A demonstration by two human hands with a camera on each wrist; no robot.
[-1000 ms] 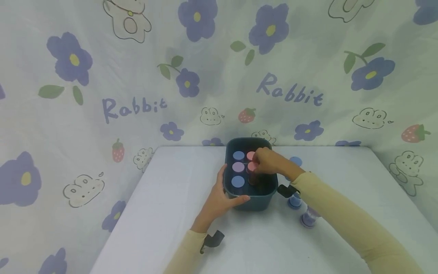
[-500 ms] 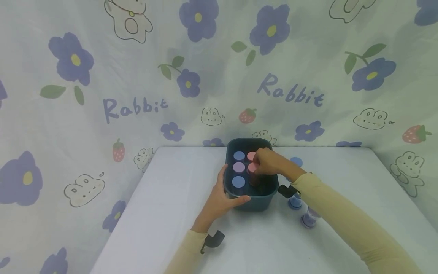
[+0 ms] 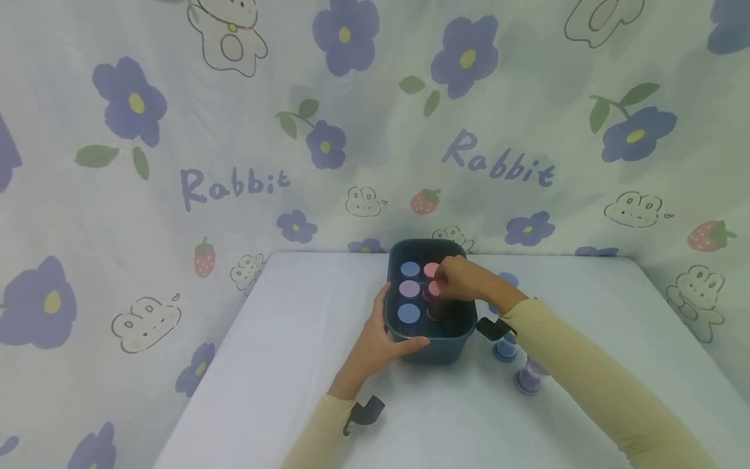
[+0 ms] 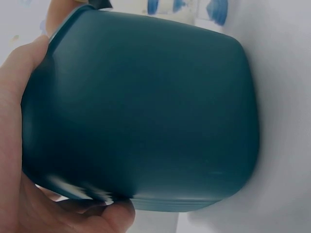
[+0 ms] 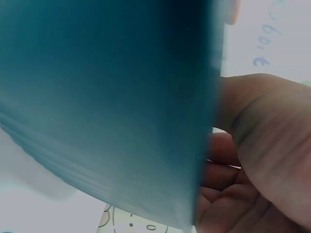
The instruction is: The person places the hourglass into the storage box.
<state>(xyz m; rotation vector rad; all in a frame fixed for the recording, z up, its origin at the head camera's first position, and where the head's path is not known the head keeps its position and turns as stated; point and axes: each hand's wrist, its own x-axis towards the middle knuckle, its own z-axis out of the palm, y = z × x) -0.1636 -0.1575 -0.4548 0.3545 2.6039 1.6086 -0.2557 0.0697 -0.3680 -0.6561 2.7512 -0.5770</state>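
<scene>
My left hand (image 3: 373, 342) grips the dark teal basket (image 3: 436, 353) at its near left corner, thumb over the front rim, fingers along the left wall. Inside the basket, blue (image 3: 409, 313) and purple sand timers (image 3: 409, 288) stand in the left column, with pink ones (image 3: 432, 270) on the right. My right hand (image 3: 463, 278) reaches over the right rim with curled fingers pointing down. It holds what looks like a reddish sand timer (image 3: 435, 311), mostly hidden by the hand and shadow. In the right wrist view, the basket wall (image 5: 107, 97) hides the fingertips.
Right of the basket, a blue sand timer (image 3: 505, 348) and a purple sand timer (image 3: 528, 378) stand on the white table (image 3: 281, 339). Another blue one (image 3: 507, 279) is partly behind the right arm. A patterned cloth (image 3: 328, 195) hangs at the table's back edge.
The view shifts slightly. My right hand stays in the basket, and the dark reddish shape under its fingers shows a little more. My left hand keeps its grip.
</scene>
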